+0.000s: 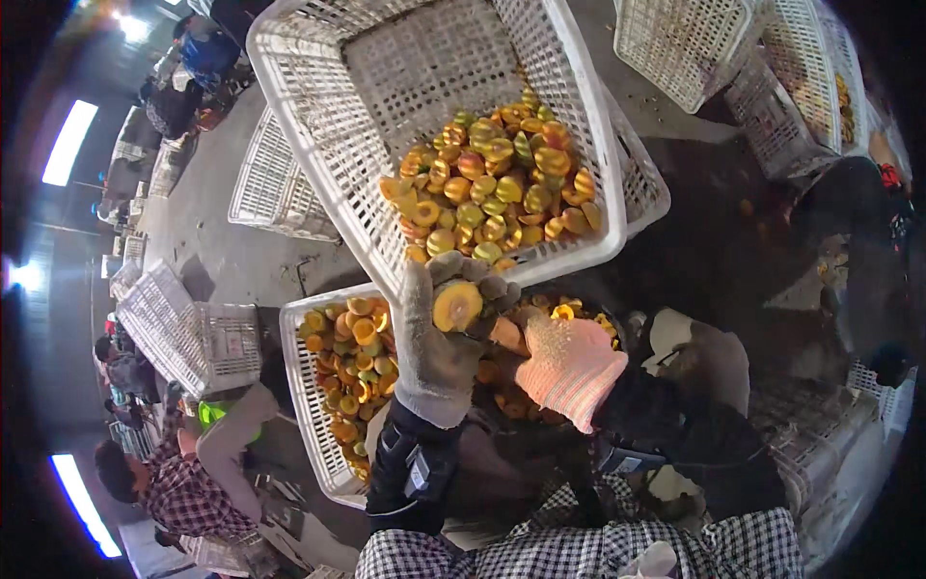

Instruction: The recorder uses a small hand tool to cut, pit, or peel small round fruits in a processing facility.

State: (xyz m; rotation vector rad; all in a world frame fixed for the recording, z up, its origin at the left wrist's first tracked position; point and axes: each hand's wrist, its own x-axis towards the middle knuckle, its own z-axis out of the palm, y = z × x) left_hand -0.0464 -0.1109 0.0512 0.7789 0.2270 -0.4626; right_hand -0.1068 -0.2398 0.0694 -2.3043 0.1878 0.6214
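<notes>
My left hand [445, 347], in a grey work glove, is palm up and holds a cut fruit half [457, 307], peach- or apricot-like, its cut face and stone showing. Close on its right is my right hand [568, 358] in a pink knit glove. A short tan-brown piece [508, 335] juts from that glove towards the fruit; whether it is a tool handle or a fingertip is unclear. Ahead of both hands leans a white plastic crate [615, 181] with cut fruit [499, 188] heaped at its near end. Fruit pieces [564, 310] lie beneath the hands, partly hidden.
Left of my left forearm, another white crate [307, 434] holds hollowed fruit halves [354, 362]. More crates stand on the floor at the left [170, 326] and upper right [684, 51]. A person in a checked shirt [192, 499] sits at lower left; other people work farther back.
</notes>
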